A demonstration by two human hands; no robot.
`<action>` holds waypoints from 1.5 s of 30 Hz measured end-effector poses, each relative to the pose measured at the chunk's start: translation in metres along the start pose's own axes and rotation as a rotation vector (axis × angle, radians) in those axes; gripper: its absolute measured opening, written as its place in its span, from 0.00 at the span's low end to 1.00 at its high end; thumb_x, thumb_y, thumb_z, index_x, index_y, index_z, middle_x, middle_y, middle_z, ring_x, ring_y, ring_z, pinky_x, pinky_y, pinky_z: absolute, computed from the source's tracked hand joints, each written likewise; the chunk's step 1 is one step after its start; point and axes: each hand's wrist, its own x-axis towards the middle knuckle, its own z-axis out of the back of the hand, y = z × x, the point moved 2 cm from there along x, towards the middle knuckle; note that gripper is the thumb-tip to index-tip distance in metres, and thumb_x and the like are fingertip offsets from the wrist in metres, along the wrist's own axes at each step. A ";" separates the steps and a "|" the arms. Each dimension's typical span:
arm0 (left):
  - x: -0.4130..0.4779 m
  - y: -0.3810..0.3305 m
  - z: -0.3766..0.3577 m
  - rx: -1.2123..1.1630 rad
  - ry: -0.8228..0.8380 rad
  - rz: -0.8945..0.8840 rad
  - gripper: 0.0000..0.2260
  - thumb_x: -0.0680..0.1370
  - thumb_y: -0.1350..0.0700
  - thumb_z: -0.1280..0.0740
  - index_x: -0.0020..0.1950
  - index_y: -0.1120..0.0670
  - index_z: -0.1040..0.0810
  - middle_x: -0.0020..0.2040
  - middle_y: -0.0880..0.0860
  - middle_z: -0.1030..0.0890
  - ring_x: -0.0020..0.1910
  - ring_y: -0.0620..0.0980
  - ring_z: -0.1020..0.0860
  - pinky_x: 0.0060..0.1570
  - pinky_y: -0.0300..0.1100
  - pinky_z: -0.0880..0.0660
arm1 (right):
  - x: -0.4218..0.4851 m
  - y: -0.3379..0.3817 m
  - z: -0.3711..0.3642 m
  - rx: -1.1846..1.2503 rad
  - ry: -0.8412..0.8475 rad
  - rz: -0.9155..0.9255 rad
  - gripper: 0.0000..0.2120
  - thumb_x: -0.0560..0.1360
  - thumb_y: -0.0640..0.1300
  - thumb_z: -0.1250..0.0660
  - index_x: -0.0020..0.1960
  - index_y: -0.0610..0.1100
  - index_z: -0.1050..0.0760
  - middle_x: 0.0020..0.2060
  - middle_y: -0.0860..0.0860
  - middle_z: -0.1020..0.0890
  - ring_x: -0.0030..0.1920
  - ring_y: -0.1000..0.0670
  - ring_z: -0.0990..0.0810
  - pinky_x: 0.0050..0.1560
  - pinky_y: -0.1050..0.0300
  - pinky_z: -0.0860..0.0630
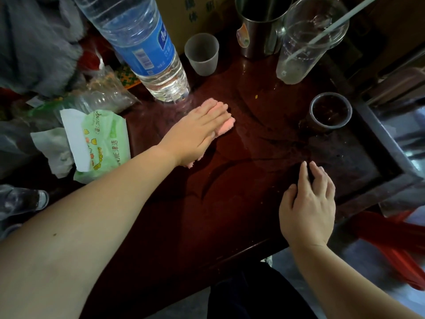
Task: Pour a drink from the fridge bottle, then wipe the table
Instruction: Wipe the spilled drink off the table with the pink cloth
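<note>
A: Two hands on the counter (230, 203), head view only. Left hand (197, 130) is flat, palm down, fingers straight and together, pressed on a pink cloth (226, 124). Forearm runs in from lower left.

B: Is it gripping the cloth?

A: No, just pinned under the palm. Cloth edges show past the fingertips and under the wrist.

B: Right hand?

A: Right hand (308, 203) rests near the counter's front right edge, fingers (303, 173) spread loosely, tips touching the wood, holding nothing.

B: Where's the bottle?

A: Clear water bottle (142, 42) with blue label stands just behind the left hand, its base almost touching the cloth. Cup of dark drink (330, 111) sits to the right, well apart from both hands, roughly beyond the right hand.

B: Other stuff?

A: Small frosted cup (202, 54) behind the cloth, steel mug (259, 26) and tall clear cup (305, 40) with a straw at the back. Green tissue pack (103, 143) left of the left wrist. Wet streaks shine on the wood between the hands.
</note>
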 end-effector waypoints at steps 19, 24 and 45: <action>-0.023 -0.026 -0.015 -0.161 -0.083 0.099 0.24 0.79 0.55 0.50 0.76 0.53 0.40 0.77 0.50 0.42 0.77 0.50 0.49 0.72 0.44 0.49 | 0.000 0.000 -0.001 0.005 -0.001 0.005 0.24 0.77 0.44 0.46 0.72 0.39 0.35 0.70 0.42 0.33 0.72 0.43 0.41 0.69 0.44 0.37; -0.050 -0.051 -0.016 -0.211 -0.135 0.229 0.25 0.78 0.55 0.52 0.76 0.55 0.39 0.77 0.50 0.43 0.75 0.44 0.52 0.72 0.36 0.56 | 0.000 -0.001 0.000 0.008 0.026 0.002 0.23 0.79 0.42 0.43 0.73 0.39 0.37 0.72 0.43 0.35 0.73 0.43 0.42 0.69 0.45 0.38; -0.047 -0.158 -0.042 -0.534 -0.470 1.301 0.30 0.76 0.54 0.53 0.78 0.59 0.52 0.79 0.54 0.55 0.76 0.53 0.61 0.73 0.48 0.62 | 0.001 -0.003 -0.002 -0.003 0.035 0.026 0.24 0.77 0.42 0.45 0.73 0.38 0.38 0.72 0.42 0.36 0.72 0.43 0.42 0.69 0.43 0.36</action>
